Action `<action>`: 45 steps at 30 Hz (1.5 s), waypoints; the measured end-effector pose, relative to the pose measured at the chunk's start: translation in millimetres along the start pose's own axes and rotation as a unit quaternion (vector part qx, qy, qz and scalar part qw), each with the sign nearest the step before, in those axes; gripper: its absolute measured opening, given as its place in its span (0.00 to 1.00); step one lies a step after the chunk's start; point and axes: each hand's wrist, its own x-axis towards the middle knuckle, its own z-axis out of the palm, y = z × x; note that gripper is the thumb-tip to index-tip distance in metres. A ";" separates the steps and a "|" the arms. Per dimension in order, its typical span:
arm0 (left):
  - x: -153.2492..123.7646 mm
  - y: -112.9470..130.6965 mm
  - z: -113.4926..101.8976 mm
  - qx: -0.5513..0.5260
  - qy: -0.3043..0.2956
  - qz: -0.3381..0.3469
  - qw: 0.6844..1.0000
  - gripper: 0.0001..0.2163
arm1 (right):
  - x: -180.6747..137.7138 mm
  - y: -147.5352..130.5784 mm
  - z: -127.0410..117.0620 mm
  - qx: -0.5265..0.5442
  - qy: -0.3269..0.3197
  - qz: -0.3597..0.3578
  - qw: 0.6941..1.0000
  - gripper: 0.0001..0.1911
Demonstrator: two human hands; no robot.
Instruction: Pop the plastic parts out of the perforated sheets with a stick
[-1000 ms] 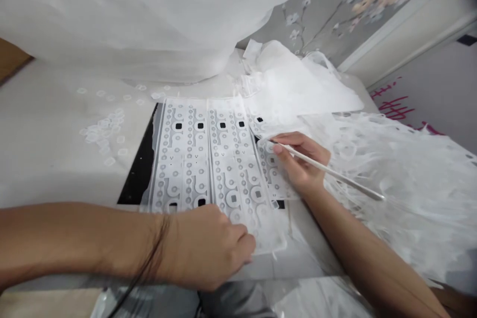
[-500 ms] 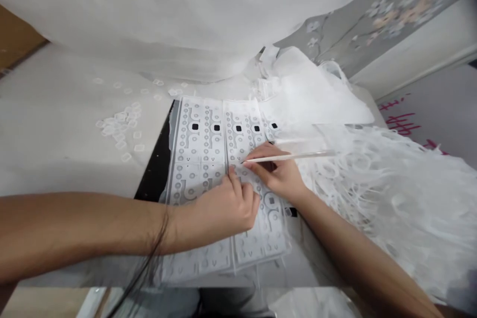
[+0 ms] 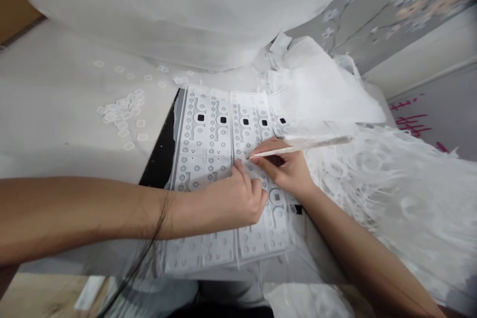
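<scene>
A white sheet printed with grey rings and curved outlines point(image 3: 188, 146), dotted with small black squares, lies before me. My left hand point(image 3: 248, 194) rests on it, its fingers curled and its leading fingertip touching the surface; whether anything is pinched there is hidden. In my right hand point(image 3: 288, 166), a thin white pen-like tool point(image 3: 313, 145) is held between thumb and fingers. Its dark tip meets the sheet just beyond my left fingertip. Part of the sheet's lower half is covered by my left hand and forearm.
Under the sheet's left side shows a black board point(image 3: 160, 156). Many small clear rounded-square pieces point(image 3: 122, 112) are scattered farther left. On the right are a heap of curly white strips point(image 3: 402, 194) and a white bag-like bundle point(image 3: 324, 84). Pale sheeting point(image 3: 167, 5) hangs at the back.
The view has shifted slightly, so the sheet and both hands appear a little farther right and higher. The tool's tip and my left fingertip stay close together on the sheet.
</scene>
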 end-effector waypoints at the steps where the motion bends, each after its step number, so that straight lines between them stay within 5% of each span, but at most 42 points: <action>1: 0.1 0.7 -0.4 -0.004 0.000 0.000 1.000 0.06 | -0.3 0.3 0.4 -0.009 0.001 -0.008 1.000 0.01; 8: 2.7 9.2 -7.9 -0.011 -0.051 -0.043 0.998 0.08 | -8.8 4.3 0.3 -0.161 -0.056 -0.171 0.970 0.09; 15: -0.2 -4.4 -6.6 -0.006 0.009 0.015 1.000 0.12 | -12.3 -0.4 -1.2 -0.219 -0.067 -0.198 0.953 0.08; 22: 1.6 -8.5 -10.8 0.037 -0.014 0.048 0.998 0.12 | -11.0 8.7 8.7 -0.198 -0.037 -0.212 0.956 0.12; 29: 0.5 -9.0 -8.0 0.003 -0.030 0.050 0.998 0.07 | -8.5 -1.6 -8.7 -0.107 0.118 -0.059 0.985 0.07; 33: -0.3 -11.4 -10.1 -0.030 0.021 0.041 0.998 0.05 | -20.9 0.3 -27.9 -0.017 0.110 0.063 0.992 0.05; 38: 2.8 -14.7 -3.8 -0.104 0.117 0.089 0.984 0.04 | -29.6 19.3 -31.2 0.003 0.090 0.089 0.992 0.06; 45: 8.6 -20.0 8.5 -0.152 0.093 0.087 0.980 0.05 | -27.2 22.7 -30.2 0.019 0.049 0.090 0.995 0.06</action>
